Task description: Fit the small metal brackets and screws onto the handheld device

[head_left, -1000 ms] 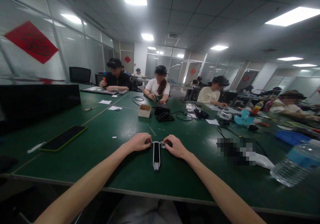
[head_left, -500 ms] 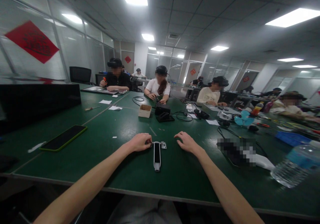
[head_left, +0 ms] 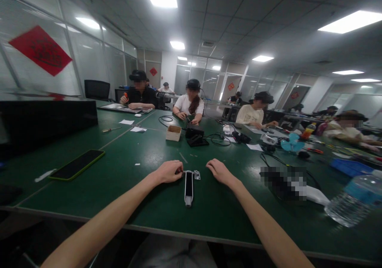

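Head: left hand [head_left: 170,171], fingers curled at the hinge end of the long white-and-black device [head_left: 188,188], grip unclear | right hand [head_left: 220,172] empty, loosely open, apart | device between hands, nearer left, on green table [head_left: 143,198] | likely light, stiff, smooth; hold by sides

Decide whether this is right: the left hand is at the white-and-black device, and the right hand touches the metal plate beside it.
Wrong about the right hand: the head view shows it apart from the metal plate. The left hand is at the white-and-black device.
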`<act>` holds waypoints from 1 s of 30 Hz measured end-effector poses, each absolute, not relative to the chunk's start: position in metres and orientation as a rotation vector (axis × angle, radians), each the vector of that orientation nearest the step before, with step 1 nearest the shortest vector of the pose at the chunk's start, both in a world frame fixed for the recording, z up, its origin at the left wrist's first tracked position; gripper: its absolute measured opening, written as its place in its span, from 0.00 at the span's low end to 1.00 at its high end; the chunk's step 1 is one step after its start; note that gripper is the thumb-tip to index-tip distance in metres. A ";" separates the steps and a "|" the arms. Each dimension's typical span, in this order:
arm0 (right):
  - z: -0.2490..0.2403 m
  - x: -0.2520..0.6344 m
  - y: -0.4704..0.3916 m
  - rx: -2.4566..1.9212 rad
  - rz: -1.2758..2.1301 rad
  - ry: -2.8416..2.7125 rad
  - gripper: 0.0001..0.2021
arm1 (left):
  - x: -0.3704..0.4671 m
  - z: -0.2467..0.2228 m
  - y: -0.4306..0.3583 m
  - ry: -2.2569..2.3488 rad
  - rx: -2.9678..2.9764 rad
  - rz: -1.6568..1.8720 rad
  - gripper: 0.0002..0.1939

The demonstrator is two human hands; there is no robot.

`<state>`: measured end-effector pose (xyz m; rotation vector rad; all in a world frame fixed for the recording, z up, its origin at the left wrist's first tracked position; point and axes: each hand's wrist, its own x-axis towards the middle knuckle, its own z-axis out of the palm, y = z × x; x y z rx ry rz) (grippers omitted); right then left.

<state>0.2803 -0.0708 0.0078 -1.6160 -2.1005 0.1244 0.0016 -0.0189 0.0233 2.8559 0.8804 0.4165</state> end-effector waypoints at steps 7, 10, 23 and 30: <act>0.018 0.234 -0.090 -1.359 0.323 -1.979 0.07 | 0.001 0.033 -0.025 0.926 2.845 0.619 0.09; 0.016 0.215 -0.095 -1.291 0.456 -1.864 0.08 | 0.005 0.035 -0.032 0.781 2.877 0.698 0.10; 0.012 0.199 -0.099 -1.188 0.703 -1.654 0.10 | 0.018 0.021 -0.036 0.608 2.919 0.909 0.06; 0.016 0.199 -0.100 -1.175 0.579 -1.696 0.10 | 0.018 0.019 -0.033 0.531 2.839 1.010 0.05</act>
